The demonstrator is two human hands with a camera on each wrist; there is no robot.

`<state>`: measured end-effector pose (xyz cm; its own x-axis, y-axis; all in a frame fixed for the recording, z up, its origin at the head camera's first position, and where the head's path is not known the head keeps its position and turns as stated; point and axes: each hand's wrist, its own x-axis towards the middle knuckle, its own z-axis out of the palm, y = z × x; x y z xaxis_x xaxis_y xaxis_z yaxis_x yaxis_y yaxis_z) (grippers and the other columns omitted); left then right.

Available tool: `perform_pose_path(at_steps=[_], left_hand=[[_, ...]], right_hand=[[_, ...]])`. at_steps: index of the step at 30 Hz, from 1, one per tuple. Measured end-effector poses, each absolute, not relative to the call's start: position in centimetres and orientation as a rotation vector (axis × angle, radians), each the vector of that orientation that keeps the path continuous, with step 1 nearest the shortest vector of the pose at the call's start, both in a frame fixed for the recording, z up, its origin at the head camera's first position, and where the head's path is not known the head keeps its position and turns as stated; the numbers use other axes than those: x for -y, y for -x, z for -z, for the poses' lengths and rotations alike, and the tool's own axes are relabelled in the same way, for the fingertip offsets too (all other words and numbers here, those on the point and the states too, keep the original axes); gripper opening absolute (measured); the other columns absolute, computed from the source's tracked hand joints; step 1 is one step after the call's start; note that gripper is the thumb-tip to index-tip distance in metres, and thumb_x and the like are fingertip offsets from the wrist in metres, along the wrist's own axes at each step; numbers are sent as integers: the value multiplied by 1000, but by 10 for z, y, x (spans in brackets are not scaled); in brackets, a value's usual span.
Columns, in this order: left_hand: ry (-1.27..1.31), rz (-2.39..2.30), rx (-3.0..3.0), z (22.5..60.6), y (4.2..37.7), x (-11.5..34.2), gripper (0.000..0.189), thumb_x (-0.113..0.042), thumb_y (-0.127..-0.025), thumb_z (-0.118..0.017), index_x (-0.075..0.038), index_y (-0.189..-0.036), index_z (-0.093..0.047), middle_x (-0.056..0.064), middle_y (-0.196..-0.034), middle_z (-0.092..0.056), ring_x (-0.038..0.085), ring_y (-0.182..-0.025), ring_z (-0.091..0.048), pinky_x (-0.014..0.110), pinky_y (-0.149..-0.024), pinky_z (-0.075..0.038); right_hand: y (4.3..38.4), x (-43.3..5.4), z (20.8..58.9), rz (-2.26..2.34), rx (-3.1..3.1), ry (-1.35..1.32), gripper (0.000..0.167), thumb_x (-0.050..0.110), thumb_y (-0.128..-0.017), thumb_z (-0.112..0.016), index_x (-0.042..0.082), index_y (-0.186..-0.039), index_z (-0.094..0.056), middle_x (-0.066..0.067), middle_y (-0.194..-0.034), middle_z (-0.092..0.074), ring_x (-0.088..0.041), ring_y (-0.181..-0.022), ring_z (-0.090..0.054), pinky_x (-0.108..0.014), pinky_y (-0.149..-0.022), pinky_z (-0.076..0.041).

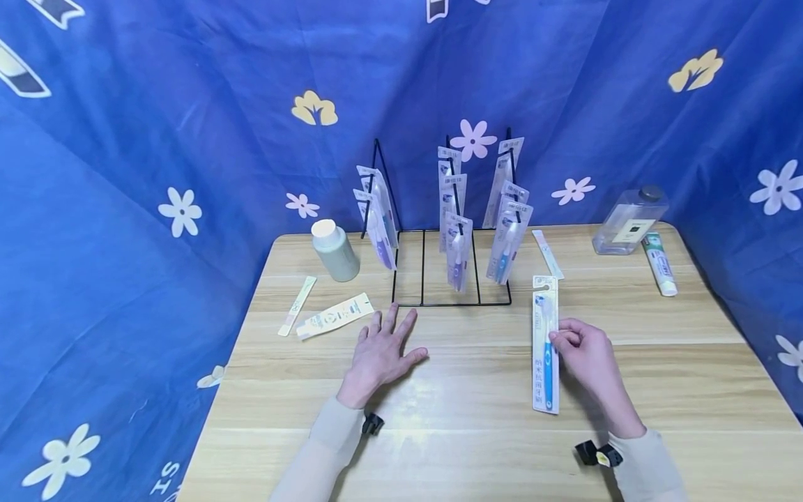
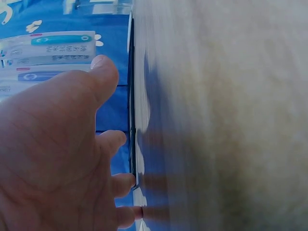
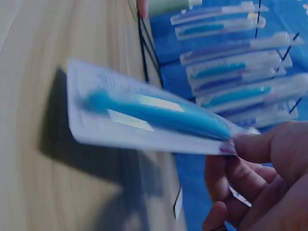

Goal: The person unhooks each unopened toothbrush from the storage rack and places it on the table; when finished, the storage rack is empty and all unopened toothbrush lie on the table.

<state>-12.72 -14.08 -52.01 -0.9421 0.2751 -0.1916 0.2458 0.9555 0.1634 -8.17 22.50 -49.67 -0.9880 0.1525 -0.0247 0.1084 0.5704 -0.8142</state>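
Note:
My right hand pinches a packaged toothbrush by its right edge, between thumb and fingers. The toothbrush has a blue handle and a clear-and-white blister pack with a hook slot at its top. In the right wrist view the pack slants across the picture, blurred, its shadow on the wood below. My left hand is spread with straight fingers over the table, its fingertips right by the front left corner of a black wire rack. More packaged toothbrushes, purple and blue, hang in three rows on the rack's prongs.
Left of the rack are a grey-green bottle, a flat tube and a slim sachet. To its right lie another sachet, a clear bottle and a toothpaste tube. A blue patterned cloth surrounds the wooden table.

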Motion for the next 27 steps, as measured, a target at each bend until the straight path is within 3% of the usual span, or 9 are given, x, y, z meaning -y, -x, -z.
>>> perform_pose_path(at_steps=[8, 14, 27], left_hand=[[-382, -195, -2891, 521, 128, 141, 86, -78, -92, -45, -36, -163, -20, 8, -172, -15, 46, -154, -22, 67, -117, -31], [-378, -202, -2890, 520, 128, 140, 86, -78, -92, -45, -36, -163, -20, 8, -172, -15, 46, -154, -22, 67, -118, -30], [-388, -211, -2894, 519, 127, 141, 86, -77, -92, -47, -35, -163, -21, 9, -172, -17, 46, -153, -24, 68, -117, -31]], right_hand=[[89, -249, 510, -1373, 2940, 260, 26, 9, -96, -65, -10, -112, -68, -15, -85, -77, -9, -68, -63, -21, -57, -48], [91, -256, 518, -1340, 3009, 285, 26, 12, -96, -65, -9, -109, -68, -6, -75, -71, -12, -67, -58, -23, -57, -45], [99, -254, 528, -1361, 3045, 208, 20, 8, -93, -68, -8, -105, -70, -6, -76, -70, -14, -67, -60, -23, -58, -47]])
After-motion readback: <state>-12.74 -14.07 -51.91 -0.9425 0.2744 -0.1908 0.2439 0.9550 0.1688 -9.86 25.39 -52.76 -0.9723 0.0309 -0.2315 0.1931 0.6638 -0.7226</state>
